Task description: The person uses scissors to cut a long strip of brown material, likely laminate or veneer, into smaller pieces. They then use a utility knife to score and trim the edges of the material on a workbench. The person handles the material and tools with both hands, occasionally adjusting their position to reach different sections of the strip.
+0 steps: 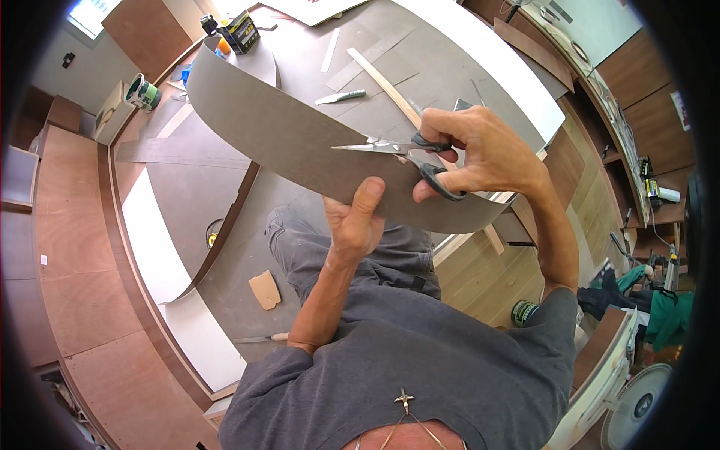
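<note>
A long, curved grey-brown sheet strip (277,127) stretches across in front of me. My left hand (354,223) grips its lower edge, thumb on the near face and fingers hidden behind. In my right hand (487,150) are scissors (375,148) with black handles, fingers and thumb through the loops. The handles are spread, and one blade lies across the strip's near face, pointing left. Most of the other blade is out of sight. Beyond the strip, a putty knife or cutter with a grey-green handle (341,97) lies on the grey surface.
A thin wooden batten (386,86) lies beyond the strip. Cardboard scrap (265,290), a wooden-handled knife (279,337) and a yellow tape measure (212,238) lie to the left. A paint can (142,94) stands far left, a fan (637,409) at lower right.
</note>
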